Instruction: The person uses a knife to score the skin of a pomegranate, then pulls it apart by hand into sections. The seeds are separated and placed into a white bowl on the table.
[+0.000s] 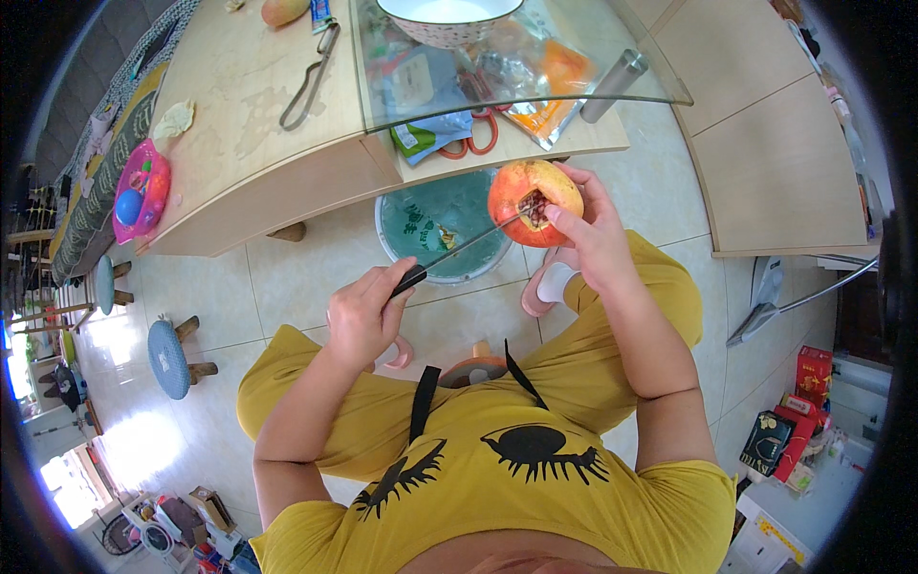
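Note:
My left hand (366,312) is closed around the black handle of a knife (462,247), whose blade slants up to the right. The blade's tip meets an opening cut in a red and yellow pomegranate (503,197). Dark seeds show inside that opening. Gripping the fruit from its right side is my right hand (599,229), the thumb lying at the edge of the cut. Below the fruit, a round teal bin (401,233) stands on the floor with a few scraps in it.
Above the bin juts a glass tabletop (531,106) over a shelf with red-handled scissors (484,136), packets and a metal cylinder (613,86). On the wooden table (244,93) lie a peeler (308,86) and another fruit (284,10). A white patterned bowl (452,30) rests on the glass.

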